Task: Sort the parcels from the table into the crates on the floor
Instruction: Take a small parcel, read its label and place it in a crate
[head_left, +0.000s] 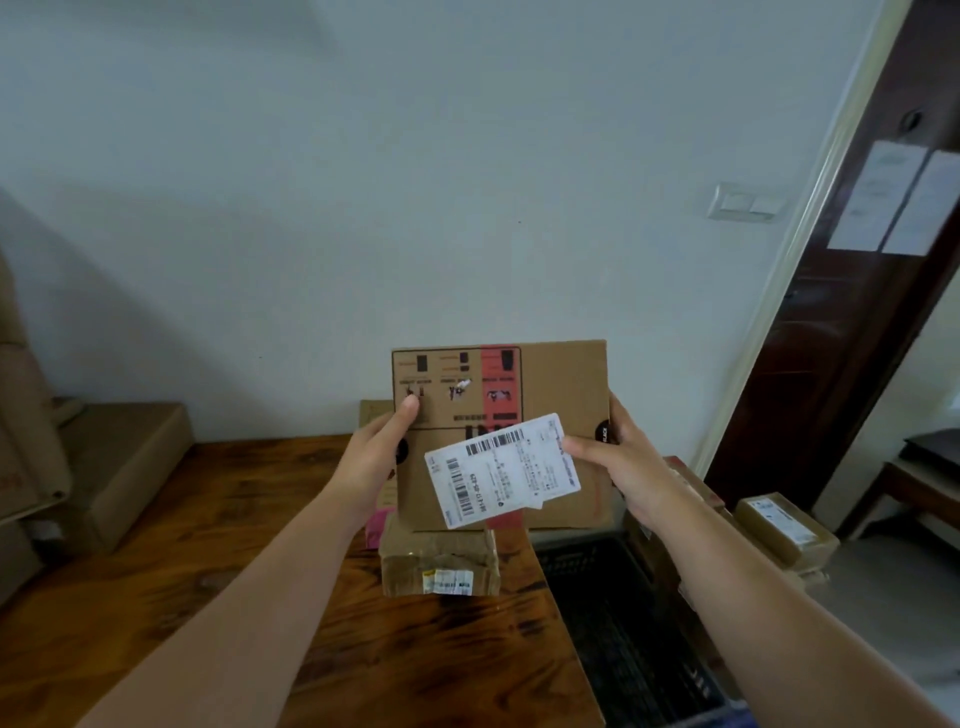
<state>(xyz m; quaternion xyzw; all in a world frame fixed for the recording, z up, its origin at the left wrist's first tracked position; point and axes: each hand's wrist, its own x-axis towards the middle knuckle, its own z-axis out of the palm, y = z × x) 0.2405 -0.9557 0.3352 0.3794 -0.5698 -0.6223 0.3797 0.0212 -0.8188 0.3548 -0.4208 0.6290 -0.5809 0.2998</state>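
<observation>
Centre frame: left hand (382, 457) and right hand (631, 467) grip opposite edges of a labelled cardboard parcel (550, 384), raised above the wooden bench (208, 545), black crate (628, 639) lower right.

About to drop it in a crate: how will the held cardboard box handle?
Probably stiff: the cardboard box shows straight edges though held only at its sides by the left hand and right hand. Likely fairly light: thumbs and fingers alone hold it upright. Flat faces: shouldn't roll.
</observation>
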